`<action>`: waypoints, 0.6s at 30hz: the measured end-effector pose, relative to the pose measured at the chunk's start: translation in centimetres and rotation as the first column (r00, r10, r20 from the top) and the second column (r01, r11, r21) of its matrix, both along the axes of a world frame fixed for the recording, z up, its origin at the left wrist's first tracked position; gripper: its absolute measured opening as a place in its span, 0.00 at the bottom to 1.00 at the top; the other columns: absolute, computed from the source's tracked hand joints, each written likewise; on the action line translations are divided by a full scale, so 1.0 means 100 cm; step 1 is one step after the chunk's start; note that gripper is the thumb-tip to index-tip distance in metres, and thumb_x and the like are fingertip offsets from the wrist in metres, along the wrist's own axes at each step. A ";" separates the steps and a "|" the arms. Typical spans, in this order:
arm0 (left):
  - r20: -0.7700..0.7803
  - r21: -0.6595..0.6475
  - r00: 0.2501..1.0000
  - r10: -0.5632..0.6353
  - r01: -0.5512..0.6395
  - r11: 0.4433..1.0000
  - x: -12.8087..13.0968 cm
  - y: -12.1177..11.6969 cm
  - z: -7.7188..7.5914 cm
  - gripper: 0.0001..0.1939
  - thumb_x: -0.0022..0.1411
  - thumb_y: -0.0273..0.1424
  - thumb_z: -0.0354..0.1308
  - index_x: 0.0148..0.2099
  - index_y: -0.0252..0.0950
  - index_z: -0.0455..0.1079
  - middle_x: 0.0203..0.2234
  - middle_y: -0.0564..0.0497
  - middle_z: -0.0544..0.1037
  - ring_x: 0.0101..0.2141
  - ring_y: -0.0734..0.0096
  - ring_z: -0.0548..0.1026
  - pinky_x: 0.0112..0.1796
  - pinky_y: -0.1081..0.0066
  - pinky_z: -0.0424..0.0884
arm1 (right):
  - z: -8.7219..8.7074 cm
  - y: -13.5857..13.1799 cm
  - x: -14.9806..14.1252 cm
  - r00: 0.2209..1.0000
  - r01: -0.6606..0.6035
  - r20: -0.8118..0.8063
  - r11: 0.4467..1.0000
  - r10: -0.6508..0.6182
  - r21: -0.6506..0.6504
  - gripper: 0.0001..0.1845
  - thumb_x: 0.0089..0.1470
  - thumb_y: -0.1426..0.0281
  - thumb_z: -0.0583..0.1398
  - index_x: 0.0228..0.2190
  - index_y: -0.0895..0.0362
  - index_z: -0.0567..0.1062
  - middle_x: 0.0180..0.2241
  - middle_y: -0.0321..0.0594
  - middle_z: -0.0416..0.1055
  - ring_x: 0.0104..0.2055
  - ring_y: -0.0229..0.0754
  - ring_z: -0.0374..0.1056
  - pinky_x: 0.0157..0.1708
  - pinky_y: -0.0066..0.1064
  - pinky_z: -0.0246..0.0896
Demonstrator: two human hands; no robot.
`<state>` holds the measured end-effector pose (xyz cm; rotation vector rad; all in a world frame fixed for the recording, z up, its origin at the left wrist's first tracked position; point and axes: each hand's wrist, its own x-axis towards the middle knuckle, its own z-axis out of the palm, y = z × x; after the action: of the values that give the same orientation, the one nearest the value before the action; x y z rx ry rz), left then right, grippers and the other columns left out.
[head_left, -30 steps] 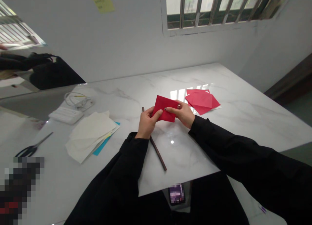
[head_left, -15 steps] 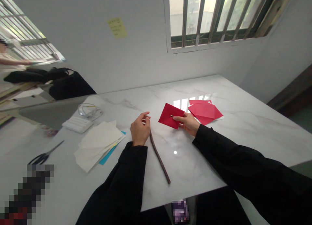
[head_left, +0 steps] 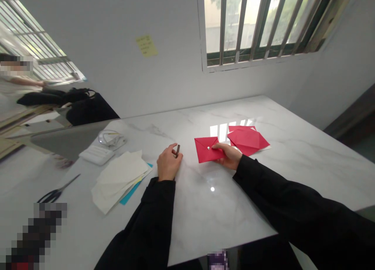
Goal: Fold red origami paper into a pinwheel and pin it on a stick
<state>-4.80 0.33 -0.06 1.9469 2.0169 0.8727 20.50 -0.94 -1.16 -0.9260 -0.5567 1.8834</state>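
Observation:
My right hand (head_left: 229, 155) grips a folded red paper envelope (head_left: 206, 150) by its right edge, just above the white marble table (head_left: 211, 207). A small silver dot shows at the flap's tip. My left hand (head_left: 167, 163) is closed around a thin dark brown stick (head_left: 177, 149); only its top end shows above my fingers. The two hands are about a hand's width apart.
More folded red paper (head_left: 247, 139) lies right of the envelope. On the left are a stack of cream sheets over a blue one (head_left: 121, 178), scissors (head_left: 57, 191), a white box (head_left: 96, 154) and a coiled cable (head_left: 111, 138). A black bag (head_left: 84, 108) sits far left.
My left hand let go of the red envelope and took hold of the stick, lifting it off the table. My right hand keeps the envelope, now lower and flatter.

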 end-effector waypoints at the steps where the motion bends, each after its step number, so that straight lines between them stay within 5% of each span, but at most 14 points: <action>1: 0.123 -0.001 0.992 -0.009 0.010 1.000 0.001 0.001 0.001 0.25 0.58 0.31 0.61 0.59 0.40 0.78 0.37 0.48 0.81 0.35 0.60 0.80 0.41 0.64 0.72 | -0.001 -0.001 0.000 1.000 -0.007 -0.002 1.000 0.007 0.020 0.04 0.52 0.75 0.68 0.33 0.57 0.80 0.34 0.42 0.82 0.30 0.41 0.77 0.29 0.29 0.77; 4: 0.527 -0.023 0.843 -0.107 0.140 0.990 0.007 0.001 0.005 0.29 0.56 0.35 0.64 0.60 0.38 0.77 0.38 0.50 0.78 0.28 0.70 0.76 0.34 0.68 0.71 | -0.002 -0.004 -0.004 0.999 -0.042 0.013 0.995 0.041 0.095 0.10 0.52 0.70 0.73 0.36 0.58 0.82 0.37 0.44 0.83 0.34 0.41 0.79 0.34 0.29 0.79; 7: 0.751 -0.009 0.624 -0.215 0.335 0.942 0.017 -0.005 0.008 0.30 0.54 0.35 0.68 0.60 0.38 0.76 0.38 0.52 0.75 0.26 0.78 0.70 0.31 0.73 0.68 | -0.002 -0.007 -0.007 0.997 -0.073 0.026 0.989 0.070 0.132 0.17 0.46 0.70 0.78 0.38 0.58 0.83 0.41 0.45 0.84 0.38 0.42 0.81 0.40 0.31 0.80; 11: 0.863 -0.030 0.457 -0.213 0.468 0.883 0.027 -0.014 0.012 0.29 0.52 0.32 0.70 0.58 0.38 0.77 0.42 0.50 0.78 0.26 0.81 0.67 0.29 0.76 0.66 | 0.001 -0.006 -0.005 0.997 -0.069 -0.013 0.983 0.072 0.173 0.17 0.46 0.69 0.78 0.38 0.60 0.84 0.41 0.45 0.84 0.38 0.41 0.81 0.44 0.30 0.79; 18: 0.948 -0.123 0.316 -0.044 0.489 0.863 0.039 -0.024 0.018 0.28 0.55 0.36 0.74 0.58 0.39 0.78 0.43 0.48 0.80 0.29 0.79 0.71 0.33 0.75 0.71 | 0.003 -0.001 0.006 0.986 -0.126 -0.069 0.947 0.153 0.297 0.28 0.42 0.63 0.81 0.44 0.60 0.84 0.45 0.45 0.84 0.44 0.44 0.81 0.52 0.36 0.76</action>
<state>-0.87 -2.06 1.71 1.0220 0.9722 1.0208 21.07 -1.05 -0.85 -0.6172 -0.8376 1.8935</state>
